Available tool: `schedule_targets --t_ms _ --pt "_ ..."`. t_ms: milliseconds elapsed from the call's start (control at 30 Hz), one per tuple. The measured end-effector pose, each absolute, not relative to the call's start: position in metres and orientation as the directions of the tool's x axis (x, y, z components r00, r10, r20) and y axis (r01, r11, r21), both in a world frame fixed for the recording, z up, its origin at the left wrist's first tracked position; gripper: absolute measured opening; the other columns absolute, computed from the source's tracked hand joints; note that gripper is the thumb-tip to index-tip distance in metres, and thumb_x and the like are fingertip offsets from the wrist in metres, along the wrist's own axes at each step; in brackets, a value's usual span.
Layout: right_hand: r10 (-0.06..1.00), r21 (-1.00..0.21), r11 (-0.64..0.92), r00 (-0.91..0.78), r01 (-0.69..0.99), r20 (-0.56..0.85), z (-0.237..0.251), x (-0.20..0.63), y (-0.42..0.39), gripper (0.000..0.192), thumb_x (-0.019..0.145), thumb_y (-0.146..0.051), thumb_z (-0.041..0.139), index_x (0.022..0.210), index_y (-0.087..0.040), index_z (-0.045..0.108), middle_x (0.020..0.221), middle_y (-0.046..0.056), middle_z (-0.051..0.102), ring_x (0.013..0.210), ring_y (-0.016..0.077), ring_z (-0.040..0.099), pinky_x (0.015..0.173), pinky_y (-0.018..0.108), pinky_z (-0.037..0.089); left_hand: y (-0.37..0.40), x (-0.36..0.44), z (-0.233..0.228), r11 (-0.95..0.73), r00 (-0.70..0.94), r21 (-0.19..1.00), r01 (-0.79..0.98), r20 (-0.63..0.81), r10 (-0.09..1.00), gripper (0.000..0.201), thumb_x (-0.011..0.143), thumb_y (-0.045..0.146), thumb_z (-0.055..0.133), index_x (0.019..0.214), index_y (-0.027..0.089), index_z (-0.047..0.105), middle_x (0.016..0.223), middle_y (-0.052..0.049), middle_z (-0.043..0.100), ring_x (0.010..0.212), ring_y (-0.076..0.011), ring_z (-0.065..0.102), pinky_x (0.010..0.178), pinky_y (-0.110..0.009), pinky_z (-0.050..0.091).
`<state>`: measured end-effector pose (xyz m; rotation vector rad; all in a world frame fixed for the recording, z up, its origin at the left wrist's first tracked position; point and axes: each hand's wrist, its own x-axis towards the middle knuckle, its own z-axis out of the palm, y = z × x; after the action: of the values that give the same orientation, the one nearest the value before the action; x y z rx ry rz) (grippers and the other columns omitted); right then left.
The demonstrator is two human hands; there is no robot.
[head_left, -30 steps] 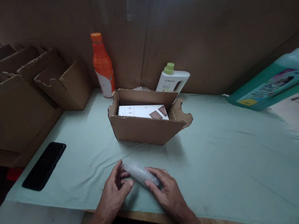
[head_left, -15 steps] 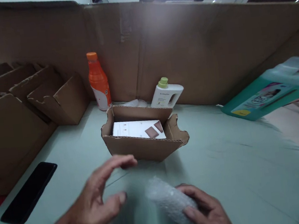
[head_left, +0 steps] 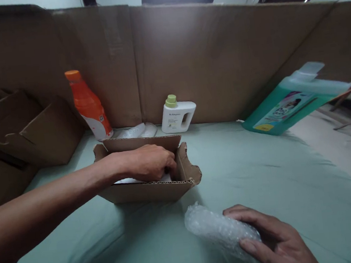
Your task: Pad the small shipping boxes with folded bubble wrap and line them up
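My left hand (head_left: 153,162) reaches down inside a small open cardboard box (head_left: 147,193), over its right half. Its fingers are curled, and the tips are hidden in the box, so what they grip is out of sight. Below the hand shows a thin strip of a white printed carton (head_left: 127,181) lying in the box. In front and to the right, my right hand (head_left: 269,234) is closed around a roll of bubble wrap (head_left: 216,228), held above the table apart from the box. Whether something is wrapped inside the roll cannot be seen.
Behind the box stand an orange bottle (head_left: 92,107), folded bubble wrap (head_left: 134,131) and a white bottle with a green cap (head_left: 175,116). A large green liquid jug (head_left: 286,104) is at right. Cardboard bins (head_left: 45,133) fill the left; a tall cardboard wall (head_left: 185,54) closes the back.
My left hand has gone from hovering open before the box to inside it, over the white carton. The right hand keeps the bubble wrap roll. The view has shifted right.
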<state>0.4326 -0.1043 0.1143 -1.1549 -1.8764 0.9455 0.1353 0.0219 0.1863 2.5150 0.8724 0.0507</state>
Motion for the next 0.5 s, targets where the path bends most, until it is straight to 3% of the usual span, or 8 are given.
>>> schedule_targets --t_ms 133,300,400,500 --pt "0.950 -0.859 0.300 -0.211 0.416 0.230 0.123 0.440 -0.095 0.019 0.083 -0.041 0.074 0.095 -0.027 0.078 0.089 0.006 0.078 0.076 0.0223 0.074 0.064 0.027 0.062 0.013 0.133 0.193 -0.694 0.808 0.449 0.563 -0.126 0.575 0.044 0.070 -0.001 0.049 0.084 0.030 0.078 0.096 0.002 0.075 0.083 -0.0195 0.068 0.070 -0.028 0.045" --pt "0.874 -0.751 0.453 -0.072 0.480 0.481 0.176 0.421 -0.079 0.026 0.090 -0.040 0.069 0.113 -0.031 0.074 0.097 0.004 0.077 0.077 0.0176 0.073 0.057 0.022 0.057 0.013 0.129 0.194 -0.718 0.790 0.347 0.603 -0.131 0.599 0.048 0.076 -0.001 0.047 0.099 0.029 0.077 0.109 0.000 0.074 0.094 -0.0216 0.068 0.077 -0.030 0.047" --pt "0.787 -0.536 0.575 -0.239 0.618 0.569 0.217 0.389 -0.055 0.023 0.092 -0.038 0.065 0.111 -0.028 0.073 0.096 0.003 0.076 0.075 0.0159 0.070 0.057 0.023 0.053 0.012 0.123 0.195 -0.706 0.788 0.398 0.586 -0.075 0.611 0.047 0.075 -0.001 0.048 0.100 0.028 0.076 0.101 0.000 0.075 0.088 -0.0202 0.069 0.075 -0.029 0.048" --pt "0.746 -0.258 0.640 -0.504 0.724 0.435 0.241 0.354 -0.021 0.014 0.089 -0.031 0.064 0.094 -0.024 0.076 0.076 0.000 0.073 0.062 0.0149 0.067 0.056 0.026 0.050 0.010 0.114 0.198 -0.688 0.790 0.453 0.567 -0.061 0.610 0.045 0.076 0.000 0.050 0.102 0.026 0.076 0.098 0.001 0.076 0.084 -0.0181 0.069 0.075 -0.027 0.049"
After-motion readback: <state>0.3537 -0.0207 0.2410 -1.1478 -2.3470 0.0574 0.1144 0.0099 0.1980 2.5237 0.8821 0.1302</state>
